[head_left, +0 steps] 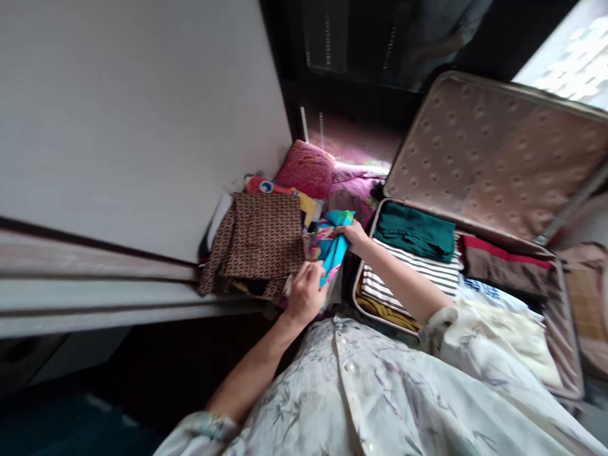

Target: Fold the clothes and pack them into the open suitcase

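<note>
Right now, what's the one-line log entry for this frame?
left hand: grips turquoise cloth low | right hand: grips its top | brown patterned garment: beside | open suitcase: folded clothes inside

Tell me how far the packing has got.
Done: the open suitcase already holds folded clothes, among them a green garment on a striped one. In hand: the left hand and right hand both grip a turquoise patterned cloth beside the case. Left: a pile outside it, with a brown patterned piece and a pink cushion.
</note>
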A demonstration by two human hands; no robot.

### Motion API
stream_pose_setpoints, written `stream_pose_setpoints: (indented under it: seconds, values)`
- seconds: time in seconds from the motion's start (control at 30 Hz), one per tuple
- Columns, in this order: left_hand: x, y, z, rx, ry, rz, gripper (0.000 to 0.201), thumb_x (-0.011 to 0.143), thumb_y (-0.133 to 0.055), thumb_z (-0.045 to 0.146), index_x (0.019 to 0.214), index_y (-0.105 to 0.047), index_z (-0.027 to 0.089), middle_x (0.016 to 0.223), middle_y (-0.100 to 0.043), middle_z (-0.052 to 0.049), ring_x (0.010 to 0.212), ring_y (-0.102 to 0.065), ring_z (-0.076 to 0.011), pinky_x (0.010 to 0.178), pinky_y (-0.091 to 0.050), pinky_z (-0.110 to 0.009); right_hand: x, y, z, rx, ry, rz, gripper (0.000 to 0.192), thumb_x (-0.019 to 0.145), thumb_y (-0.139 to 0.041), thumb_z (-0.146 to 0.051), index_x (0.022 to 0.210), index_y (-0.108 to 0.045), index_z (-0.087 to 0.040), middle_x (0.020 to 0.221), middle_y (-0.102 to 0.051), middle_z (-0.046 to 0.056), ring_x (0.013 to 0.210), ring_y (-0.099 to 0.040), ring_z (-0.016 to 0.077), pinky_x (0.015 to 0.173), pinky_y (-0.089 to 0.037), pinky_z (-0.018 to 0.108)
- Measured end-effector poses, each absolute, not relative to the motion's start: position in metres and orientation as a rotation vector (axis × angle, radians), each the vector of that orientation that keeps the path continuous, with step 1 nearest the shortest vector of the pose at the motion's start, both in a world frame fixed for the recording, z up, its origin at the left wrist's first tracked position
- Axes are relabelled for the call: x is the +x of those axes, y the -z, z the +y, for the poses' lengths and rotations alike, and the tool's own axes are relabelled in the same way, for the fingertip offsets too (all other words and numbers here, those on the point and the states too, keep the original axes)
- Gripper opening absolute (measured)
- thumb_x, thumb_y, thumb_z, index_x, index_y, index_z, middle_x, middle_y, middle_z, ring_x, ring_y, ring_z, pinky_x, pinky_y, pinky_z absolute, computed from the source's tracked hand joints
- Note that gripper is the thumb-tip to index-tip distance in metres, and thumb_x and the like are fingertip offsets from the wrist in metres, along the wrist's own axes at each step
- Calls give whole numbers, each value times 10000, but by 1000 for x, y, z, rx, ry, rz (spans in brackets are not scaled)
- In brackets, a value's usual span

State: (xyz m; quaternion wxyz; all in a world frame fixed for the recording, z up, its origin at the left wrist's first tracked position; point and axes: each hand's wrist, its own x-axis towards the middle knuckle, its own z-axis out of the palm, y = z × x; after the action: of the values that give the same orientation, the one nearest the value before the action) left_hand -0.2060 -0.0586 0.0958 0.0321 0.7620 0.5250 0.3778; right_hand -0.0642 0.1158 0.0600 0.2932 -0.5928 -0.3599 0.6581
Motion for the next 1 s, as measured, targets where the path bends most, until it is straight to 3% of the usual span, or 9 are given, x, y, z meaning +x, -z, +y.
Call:
stream_pose_setpoints:
  seconds: [0.1, 0.27, 0.53, 0.7, 0.83, 1.0]
  values:
    - [-192, -134, -69, 2389, -1248, 1382, 246, 903, -595, 30, 870, -460, 233, 1049, -695, -66, 966, -660, -203, 866, -559, -340, -13, -86, 88, -1435, -1865, -583, 288, 703, -636, -136, 989, -609, -159, 797, -714, 51, 795, -717, 228, 794, -627, 388]
    - [-148, -147, -81, 2382, -1080, 884, 235, 912, -584, 22, 865, -479, 227, 1049, -708, -70, 974, -669, -189, 842, -574, -317, 92, -104, 9, -1146, -1920, -171, 339, 645, -662, -157, 984, -659, -162, 868, -766, 80, 855, -748, 253, 826, -640, 413]
    - [-25, -124, -37, 2459, -937, 506, 195, 902, -589, 56, 851, -498, 222, 935, -698, -58, 954, -663, -207, 791, -581, -321, 258, -92, -63, -1260, -1444, -17, 359, 603, -687, -55, 920, -669, -221, 802, -768, 3, 762, -748, 201, 764, -652, 338]
    - [94, -133, -7, 2716, -1051, 253, 206, 939, -481, 30, 887, -564, 210, 1205, -717, -84, 1050, -623, -216, 904, -562, -381, 369, -104, -60, -1055, -1122, -141, 343, 633, -718, -104, 965, -692, -185, 869, -786, 34, 861, -758, 227, 837, -655, 363]
    - [184, -90, -1, 2862, -898, 214, 275, 990, -397, 37, 903, -600, 201, 1212, -710, -68, 1037, -610, -202, 939, -531, -369, 449, -72, -79, -1137, -975, -83, 328, 627, -734, -115, 946, -691, -177, 859, -784, 47, 872, -759, 242, 826, -658, 386]
    - [235, 3, -26, 2982, -243, 322, 281, 979, -395, 22, 900, -611, 184, 915, -653, -74, 876, -576, -211, 843, -508, -340, 484, 8, -127, -1381, -826, 67, 405, 538, -801, -47, 911, -685, -155, 649, -715, -10, 626, -707, 212, 705, -653, 391]
